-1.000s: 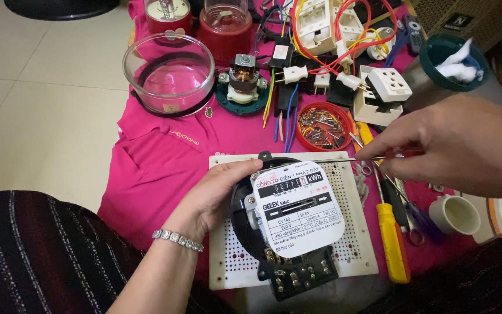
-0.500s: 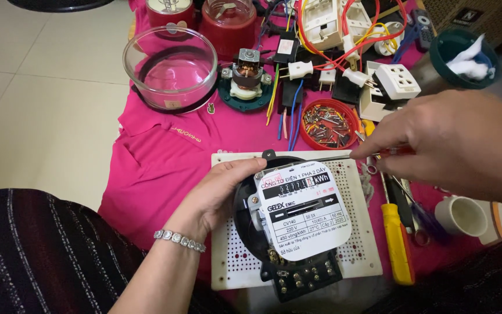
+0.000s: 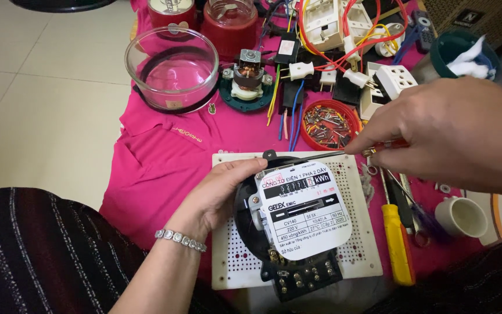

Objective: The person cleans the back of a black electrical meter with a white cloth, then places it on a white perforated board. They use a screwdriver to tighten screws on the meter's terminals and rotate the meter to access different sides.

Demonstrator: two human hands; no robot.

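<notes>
A round black electricity meter (image 3: 297,221) with a white dial plate lies on a white perforated board (image 3: 361,256). My left hand (image 3: 219,195) cups the meter's left side, a bracelet on its wrist. My right hand (image 3: 454,131) hovers above the meter's upper right and grips a thin screwdriver (image 3: 321,156). Its shaft points left, with the tip at the meter's top edge.
A pink cloth (image 3: 164,157) covers the floor. On it stand a glass bowl (image 3: 171,67), a small motor (image 3: 246,81), a red dish of screws (image 3: 329,123), plugs, sockets and wires. A yellow-handled screwdriver (image 3: 396,244) and a white cup (image 3: 463,216) lie right of the board.
My right hand has moved left and slightly down, bringing the screwdriver tip to the meter's top edge. My left hand stays on the meter.
</notes>
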